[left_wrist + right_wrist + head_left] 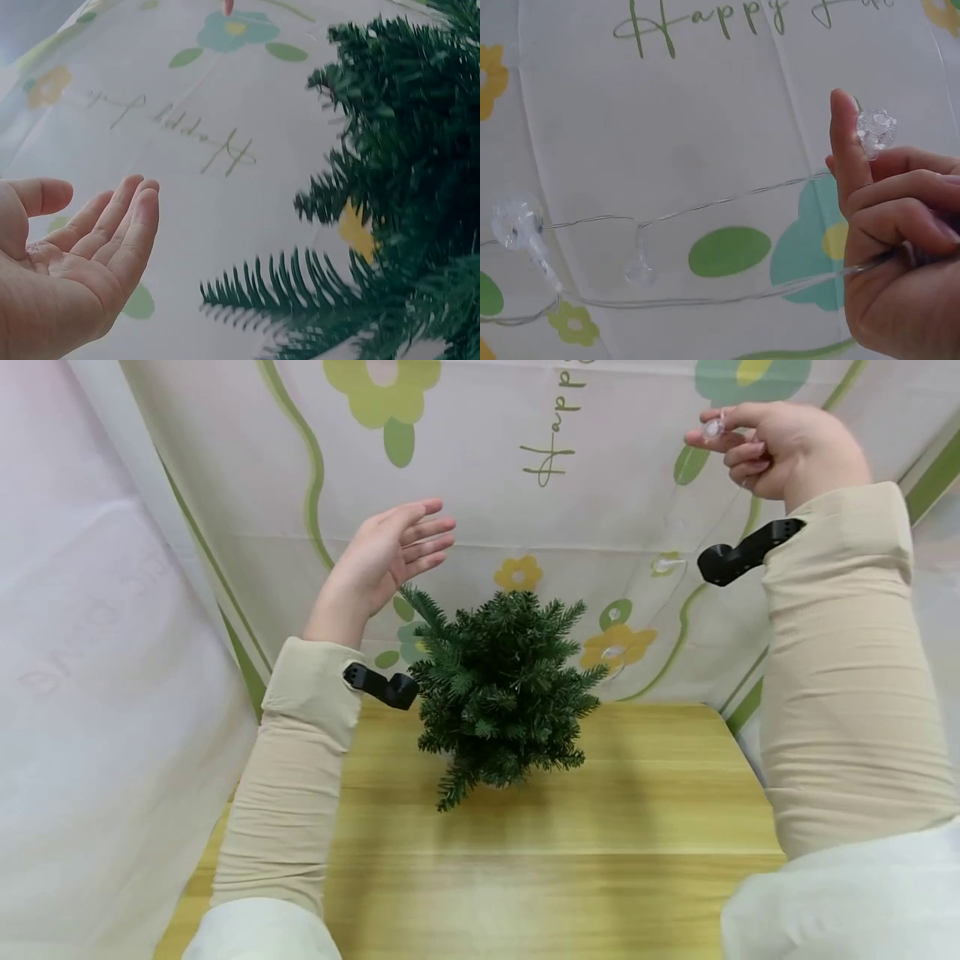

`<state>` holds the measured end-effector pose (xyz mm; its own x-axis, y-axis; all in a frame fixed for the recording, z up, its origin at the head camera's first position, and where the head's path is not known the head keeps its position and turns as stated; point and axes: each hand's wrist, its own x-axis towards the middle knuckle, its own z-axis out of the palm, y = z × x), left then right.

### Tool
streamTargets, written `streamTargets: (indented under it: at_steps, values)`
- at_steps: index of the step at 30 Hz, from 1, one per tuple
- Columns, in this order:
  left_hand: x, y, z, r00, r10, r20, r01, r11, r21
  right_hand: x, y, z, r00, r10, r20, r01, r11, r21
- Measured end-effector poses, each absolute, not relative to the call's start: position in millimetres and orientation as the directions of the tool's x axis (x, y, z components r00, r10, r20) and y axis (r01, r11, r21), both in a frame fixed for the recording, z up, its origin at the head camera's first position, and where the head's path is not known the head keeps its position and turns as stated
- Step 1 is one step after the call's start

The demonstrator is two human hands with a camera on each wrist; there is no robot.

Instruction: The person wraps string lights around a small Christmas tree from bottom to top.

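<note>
My right hand (795, 447), raised high at the right of the head view, grips a string of fairy lights. In the right wrist view one clear bulb (876, 131) shows at the index finger, and the thin wire (720, 201) runs back leftward from the curled fingers. Another clear bulb (517, 221) hangs along it. Down toward the right side of a small green artificial Christmas tree (510, 685) the string drops, its lower end lost near the branches. My left hand (390, 552) is held in the air at the tree's upper left, palm turned up, fingers extended, with nothing in it.
The tree stands on a yellow wood-grain table (525, 885). Behind it hangs a pale cloth backdrop (480, 502) with printed flowers and lettering. More pale cloth (97, 693) closes off the left side.
</note>
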<state>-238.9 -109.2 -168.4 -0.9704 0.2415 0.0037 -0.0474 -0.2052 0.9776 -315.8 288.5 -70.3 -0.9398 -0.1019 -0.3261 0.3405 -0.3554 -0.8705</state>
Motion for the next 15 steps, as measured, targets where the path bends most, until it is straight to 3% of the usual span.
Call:
streamTargets:
  at_steps: [8,15]
  values:
    - [-243,-126,-178,-0.981,0.188,-0.044,-0.094,-0.265,0.960,-316,256,-67,-0.973,-0.113,-0.202,0.229,-0.346,-0.910]
    - [-246,-132,-184,-0.984,0.168,-0.052,-0.099,-0.284,0.954,-320,227,-69,-0.964,-0.183,-0.191,0.237,-0.282,-0.929]
